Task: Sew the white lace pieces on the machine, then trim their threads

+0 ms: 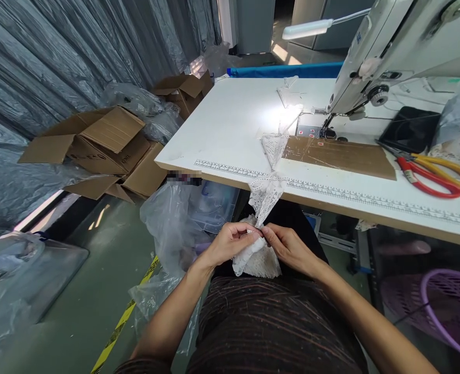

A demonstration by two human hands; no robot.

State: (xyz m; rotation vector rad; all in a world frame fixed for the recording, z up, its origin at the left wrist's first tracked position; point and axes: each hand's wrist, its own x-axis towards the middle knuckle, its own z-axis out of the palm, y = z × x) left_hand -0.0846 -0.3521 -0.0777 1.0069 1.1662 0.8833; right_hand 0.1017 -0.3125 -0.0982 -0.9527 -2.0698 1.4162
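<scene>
**Lace strip in my lap, pinching the edge**

So I had both hands down in my lap, near the table's (222, 171) front edge. My left hand (230, 243) and right hand (288, 248) were each pinched shut on the lace (267, 195), thumb and fingertips meeting right where the strip came down off the table. The two pinches were almost touching each other.

The lace ran from the sewing machine (374, 62) at the far right, across the white top, over the printed ruler (331, 189) along the near edge, then hung down to my hands. A bunched bit of it sat below my fingers on my dark skirt.

My take on how this stuff handles: super light, floppy, zero stiffness, and full of holes, so it probably snags and stretches if you tug it. I'd say grabbing the scalloped edge with fingertips, hands close together, is the way to keep it flat. Pulling from one spot would likely pucker it.

Other stuff around: red and yellow scissors (432, 174) on the right, a brown board (339, 156) by the needle, cardboard boxes (101, 143) on the floor to the left, and plastic bags (175, 223) by my knee.
</scene>
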